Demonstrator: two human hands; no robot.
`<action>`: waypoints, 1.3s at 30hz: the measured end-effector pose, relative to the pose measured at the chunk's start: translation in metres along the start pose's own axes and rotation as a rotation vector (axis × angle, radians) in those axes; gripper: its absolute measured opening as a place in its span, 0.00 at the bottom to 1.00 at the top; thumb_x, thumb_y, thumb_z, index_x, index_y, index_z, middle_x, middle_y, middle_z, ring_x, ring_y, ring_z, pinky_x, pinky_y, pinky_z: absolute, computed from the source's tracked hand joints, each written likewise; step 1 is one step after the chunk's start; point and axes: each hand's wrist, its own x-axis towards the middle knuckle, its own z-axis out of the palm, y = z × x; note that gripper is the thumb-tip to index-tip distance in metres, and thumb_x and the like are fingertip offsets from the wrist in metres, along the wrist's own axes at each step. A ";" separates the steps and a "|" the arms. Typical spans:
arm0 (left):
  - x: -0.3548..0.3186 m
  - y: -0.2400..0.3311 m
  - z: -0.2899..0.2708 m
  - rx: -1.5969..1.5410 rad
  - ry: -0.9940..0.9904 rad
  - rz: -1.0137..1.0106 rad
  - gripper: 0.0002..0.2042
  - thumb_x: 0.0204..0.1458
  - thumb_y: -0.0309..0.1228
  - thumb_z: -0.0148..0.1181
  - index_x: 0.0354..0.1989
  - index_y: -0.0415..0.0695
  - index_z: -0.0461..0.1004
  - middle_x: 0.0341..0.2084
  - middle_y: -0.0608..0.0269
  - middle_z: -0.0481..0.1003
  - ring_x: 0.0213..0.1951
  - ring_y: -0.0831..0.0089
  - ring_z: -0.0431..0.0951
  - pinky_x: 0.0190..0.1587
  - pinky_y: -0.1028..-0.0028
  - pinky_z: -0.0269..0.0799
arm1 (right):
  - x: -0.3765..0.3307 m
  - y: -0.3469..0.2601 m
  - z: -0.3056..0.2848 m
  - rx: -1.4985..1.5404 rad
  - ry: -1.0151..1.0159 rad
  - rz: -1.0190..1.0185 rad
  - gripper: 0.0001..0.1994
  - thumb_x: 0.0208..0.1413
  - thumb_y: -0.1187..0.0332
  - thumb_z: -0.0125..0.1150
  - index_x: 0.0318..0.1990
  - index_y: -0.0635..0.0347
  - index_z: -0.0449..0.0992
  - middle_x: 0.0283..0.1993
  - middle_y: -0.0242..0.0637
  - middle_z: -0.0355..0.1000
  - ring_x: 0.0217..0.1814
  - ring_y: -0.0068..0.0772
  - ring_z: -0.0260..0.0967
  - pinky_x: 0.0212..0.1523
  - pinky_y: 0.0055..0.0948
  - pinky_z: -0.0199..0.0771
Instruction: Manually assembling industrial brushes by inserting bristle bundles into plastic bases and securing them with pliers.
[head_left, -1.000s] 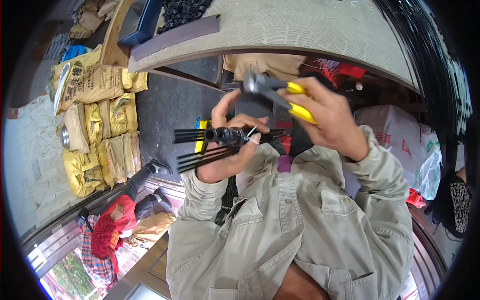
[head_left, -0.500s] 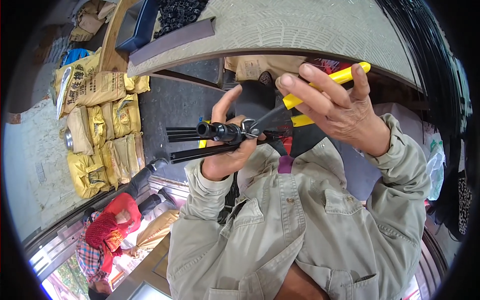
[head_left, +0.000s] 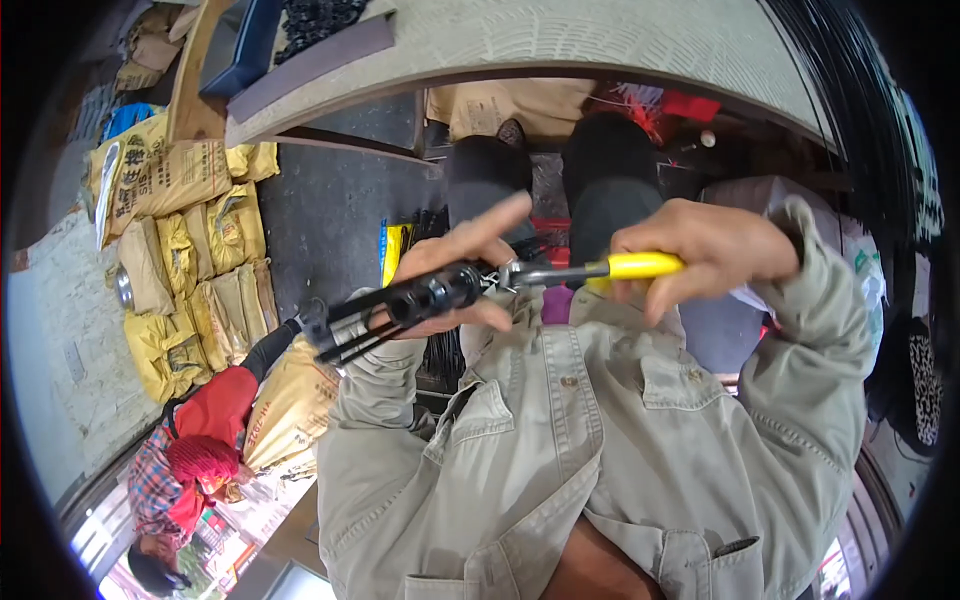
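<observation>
My left hand [head_left: 455, 245] holds a bundle of thin black rods with a stepped, tube-like black plastic part [head_left: 440, 292]; its thumb and a finger are stretched out around it. The rods point down to the left and are smeared by motion. In my right hand [head_left: 705, 240] are pliers with yellow handles [head_left: 645, 265], the fingers closed over the grips. The metal jaws of the pliers meet the right end of the black part, beside my left fingers. Whether they bite on it I cannot tell.
Ahead is a pale, scored worktop [head_left: 590, 35] with a blue bin [head_left: 240, 50] and black pieces at its left. Yellow and brown sacks [head_left: 175, 260] are stacked at the left. A person in red [head_left: 195, 440] bends at the lower left. Black strands [head_left: 850, 80] hang at the right.
My right hand has gone from spread fingers to closed around the plier handles, which now lie nearly level and lower. The rods have tilted down at their left end. The view has shifted slightly.
</observation>
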 end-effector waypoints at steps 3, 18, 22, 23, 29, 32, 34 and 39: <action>0.006 -0.001 0.002 0.038 -0.011 0.102 0.35 0.34 0.45 0.68 0.47 0.32 0.66 0.35 0.56 0.73 0.37 0.70 0.73 0.42 0.73 0.67 | 0.004 0.018 0.003 0.959 -0.186 0.307 0.32 0.43 0.71 0.63 0.54 0.64 0.53 0.33 0.43 0.70 0.20 0.25 0.69 0.21 0.18 0.71; 0.001 -0.021 0.010 0.043 0.221 0.209 0.25 0.36 0.35 0.69 0.44 0.39 0.69 0.40 0.57 0.72 0.39 0.67 0.73 0.43 0.73 0.66 | -0.001 -0.004 0.000 -0.249 0.325 -0.115 0.35 0.43 0.60 0.65 0.59 0.57 0.57 0.46 0.48 0.66 0.38 0.44 0.70 0.35 0.33 0.71; 0.002 -0.026 0.019 0.038 0.377 0.162 0.26 0.39 0.40 0.67 0.44 0.38 0.68 0.41 0.59 0.69 0.41 0.73 0.69 0.45 0.75 0.62 | 0.012 -0.001 0.021 -1.157 0.552 0.016 0.31 0.34 0.62 0.66 0.52 0.36 0.67 0.40 0.39 0.66 0.35 0.36 0.66 0.34 0.31 0.65; 0.000 -0.027 0.021 -0.020 0.413 0.118 0.26 0.40 0.40 0.66 0.45 0.37 0.68 0.40 0.60 0.68 0.40 0.74 0.69 0.44 0.76 0.62 | 0.016 -0.003 0.020 -1.217 0.616 -0.005 0.28 0.35 0.63 0.65 0.50 0.38 0.68 0.40 0.38 0.66 0.35 0.36 0.65 0.35 0.32 0.64; -0.002 -0.023 0.025 -0.115 0.451 0.079 0.26 0.43 0.42 0.64 0.45 0.37 0.66 0.39 0.62 0.67 0.38 0.76 0.67 0.42 0.77 0.62 | 0.010 -0.015 0.009 -1.185 0.547 -0.008 0.15 0.37 0.70 0.58 0.38 0.49 0.70 0.40 0.38 0.66 0.37 0.35 0.64 0.38 0.35 0.61; -0.002 -0.023 0.026 -0.103 0.461 0.074 0.26 0.42 0.42 0.64 0.45 0.37 0.66 0.39 0.62 0.66 0.37 0.76 0.66 0.41 0.78 0.62 | 0.016 -0.013 0.007 -1.209 0.532 0.003 0.14 0.36 0.72 0.57 0.36 0.54 0.70 0.42 0.40 0.65 0.38 0.36 0.64 0.39 0.37 0.60; -0.001 -0.023 0.026 -0.133 0.479 0.039 0.25 0.43 0.40 0.64 0.44 0.36 0.66 0.38 0.62 0.66 0.36 0.76 0.66 0.41 0.78 0.62 | 0.022 -0.014 0.005 -1.257 0.571 -0.023 0.15 0.36 0.72 0.56 0.37 0.56 0.70 0.43 0.41 0.64 0.39 0.36 0.63 0.40 0.37 0.60; 0.002 -0.020 0.018 -0.114 0.543 0.091 0.24 0.44 0.41 0.63 0.44 0.36 0.65 0.37 0.62 0.66 0.36 0.77 0.65 0.40 0.79 0.61 | 0.029 -0.025 -0.005 -1.250 0.534 0.024 0.17 0.36 0.73 0.55 0.40 0.58 0.71 0.41 0.41 0.63 0.38 0.39 0.63 0.39 0.34 0.62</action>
